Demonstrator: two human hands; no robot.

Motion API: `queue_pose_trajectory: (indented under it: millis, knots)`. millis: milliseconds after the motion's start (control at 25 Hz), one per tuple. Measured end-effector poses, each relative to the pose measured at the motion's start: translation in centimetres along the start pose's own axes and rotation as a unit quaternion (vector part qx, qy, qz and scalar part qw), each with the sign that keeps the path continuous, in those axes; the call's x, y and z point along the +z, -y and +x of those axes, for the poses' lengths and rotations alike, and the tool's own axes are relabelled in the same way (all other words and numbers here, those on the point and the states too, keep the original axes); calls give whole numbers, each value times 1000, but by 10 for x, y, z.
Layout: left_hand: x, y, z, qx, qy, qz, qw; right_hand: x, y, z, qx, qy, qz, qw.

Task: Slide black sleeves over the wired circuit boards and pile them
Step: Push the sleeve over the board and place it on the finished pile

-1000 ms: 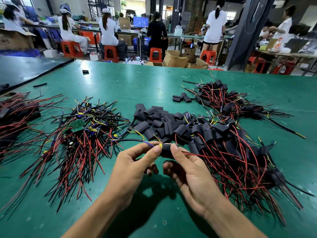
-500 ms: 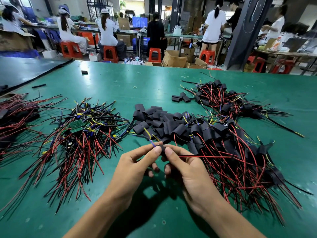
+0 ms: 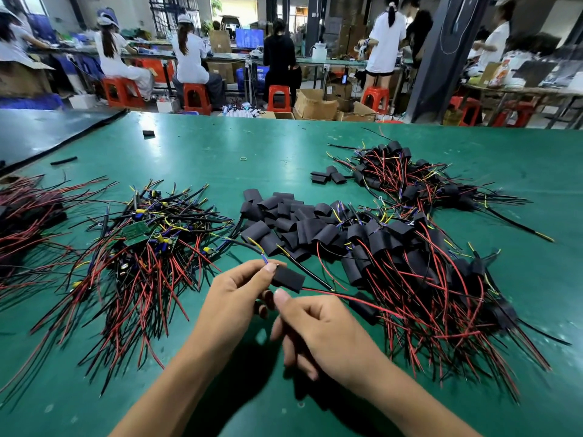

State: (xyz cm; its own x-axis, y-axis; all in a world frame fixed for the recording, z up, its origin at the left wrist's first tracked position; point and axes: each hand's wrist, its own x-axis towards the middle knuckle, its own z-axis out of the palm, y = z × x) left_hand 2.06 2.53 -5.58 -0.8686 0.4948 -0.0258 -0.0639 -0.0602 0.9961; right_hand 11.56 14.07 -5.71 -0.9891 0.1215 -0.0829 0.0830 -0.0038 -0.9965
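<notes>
Black sleeve [image 3: 288, 279] looks on, my left hand [image 3: 233, 298] pinching it, can't tell what the right hand [image 3: 318, 329] holds; next, onto the pile [image 3: 381, 241]

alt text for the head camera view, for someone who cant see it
At a green table, the left hand pinches a black sleeve with wires trailing from both ends, the right hand close beneath it. Bare wired boards lie heaped on the left, loose sleeves in the middle, sleeved boards on the right.
</notes>
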Motion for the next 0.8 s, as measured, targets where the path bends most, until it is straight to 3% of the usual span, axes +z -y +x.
queue_pose_trajectory:
  millis: [120,200,320,400,520,600,800]
  knots:
    - [2,4,3,55,-9,137,989,2,2,-8,-75,28,-28,996]
    - [5,7,1,89,6,178,980,4,0,-8,-158,-57,-99,981]
    - [14,8,-6,134,91,193,968,-3,-6,-4,-288,-194,-219,912]
    - [21,11,-7,152,127,202,959,-12,-11,2,-321,-235,-282,873]
    - [21,14,2,91,106,172,975,-25,-20,11,-251,-241,-366,863]
    - [18,17,4,26,111,107,988,-33,-23,15,-195,-250,-450,835]
    - [13,19,-4,33,69,155,985,-54,-17,14,-156,-246,-545,787]
